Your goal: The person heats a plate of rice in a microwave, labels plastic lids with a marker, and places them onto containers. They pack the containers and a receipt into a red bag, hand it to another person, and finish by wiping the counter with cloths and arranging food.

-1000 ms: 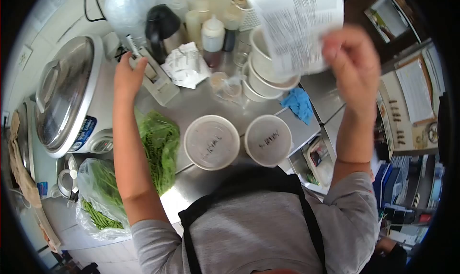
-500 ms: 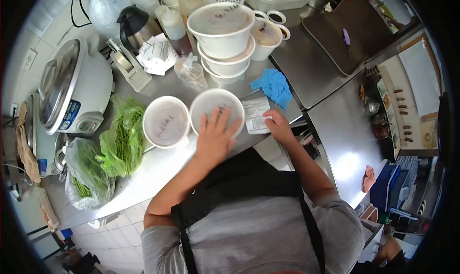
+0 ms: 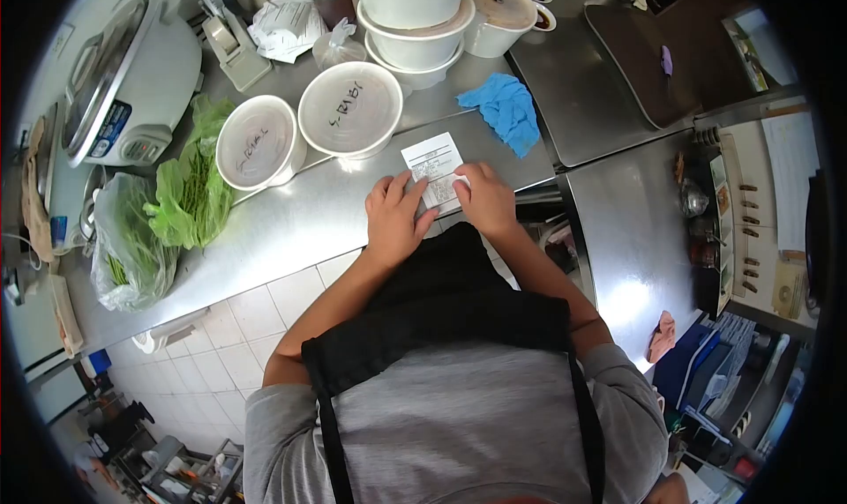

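While pressing a receipt (image 3: pixel 430 162) on the counter (image 3: pixel 291 231), left hand (image 3: pixel 395 215) flat, spread; right hand (image 3: pixel 486 201) curled, grip unclear

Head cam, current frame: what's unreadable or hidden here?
Head view:
- receipt: the print is too small to read, and its near end is covered by the left hand and right hand.
- stacked bowls: the top is cut off by the upper edge.
- lid nearest the receipt: the handwriting is too blurred to read reliably.
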The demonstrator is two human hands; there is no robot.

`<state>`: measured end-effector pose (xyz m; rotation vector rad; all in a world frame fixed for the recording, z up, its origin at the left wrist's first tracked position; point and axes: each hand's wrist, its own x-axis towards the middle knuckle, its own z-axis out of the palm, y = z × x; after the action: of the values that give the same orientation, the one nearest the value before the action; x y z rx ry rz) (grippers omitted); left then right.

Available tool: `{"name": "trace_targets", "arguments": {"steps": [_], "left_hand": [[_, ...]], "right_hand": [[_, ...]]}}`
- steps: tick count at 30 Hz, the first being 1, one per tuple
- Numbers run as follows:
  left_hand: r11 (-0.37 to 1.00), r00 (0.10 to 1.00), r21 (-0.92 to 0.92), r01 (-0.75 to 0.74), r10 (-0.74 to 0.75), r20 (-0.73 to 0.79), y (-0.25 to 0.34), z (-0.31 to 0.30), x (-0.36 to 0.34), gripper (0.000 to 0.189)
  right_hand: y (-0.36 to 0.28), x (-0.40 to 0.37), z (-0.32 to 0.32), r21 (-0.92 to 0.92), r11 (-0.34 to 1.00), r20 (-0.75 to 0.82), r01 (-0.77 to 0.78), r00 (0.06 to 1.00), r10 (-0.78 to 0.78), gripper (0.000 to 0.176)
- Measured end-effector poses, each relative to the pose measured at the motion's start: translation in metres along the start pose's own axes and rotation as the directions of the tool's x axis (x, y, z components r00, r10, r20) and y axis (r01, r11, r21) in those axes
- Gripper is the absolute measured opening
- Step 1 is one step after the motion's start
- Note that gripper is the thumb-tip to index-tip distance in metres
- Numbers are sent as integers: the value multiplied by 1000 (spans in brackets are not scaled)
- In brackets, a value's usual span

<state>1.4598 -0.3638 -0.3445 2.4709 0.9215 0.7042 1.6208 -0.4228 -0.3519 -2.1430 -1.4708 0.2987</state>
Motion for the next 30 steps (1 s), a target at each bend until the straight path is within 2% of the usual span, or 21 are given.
{"name": "trace_targets", "arguments": {"steps": [3,9,12,18,24,27,30], "left_hand": [[999,999,25,38,-38,-17,-1,4,1,43],[998,996,12,63,-63,-57,-4,7,3,38],[996,995,-13,91,-91,-46,-8,9,6,36],[997,996,-13,77,-78,-48,-9,7,8,35],[998,998,-35,55,-56,-32,-13,7,8,35],[998,998,-47,50,-52,-29,-14,7,9,35],[998,999,-48,50,-51,-20,-13,6,8,35]], "right_hand": [[7,-1,4,-89,981,-115,173,976,-183,15],[1,-1,0,7,997,-62,71,996,-70,14],[-9,-3,5,-71,994,-128,81,988,-90,17],[-28,-7,16,-105,979,-73,175,980,-183,12],[17,4,-7,-316,948,-286,-44,957,-51,12],[6,-1,-5,-248,969,-248,-5,967,-59,13],[-19,-9,9,-160,978,-182,131,970,-160,13]]}}
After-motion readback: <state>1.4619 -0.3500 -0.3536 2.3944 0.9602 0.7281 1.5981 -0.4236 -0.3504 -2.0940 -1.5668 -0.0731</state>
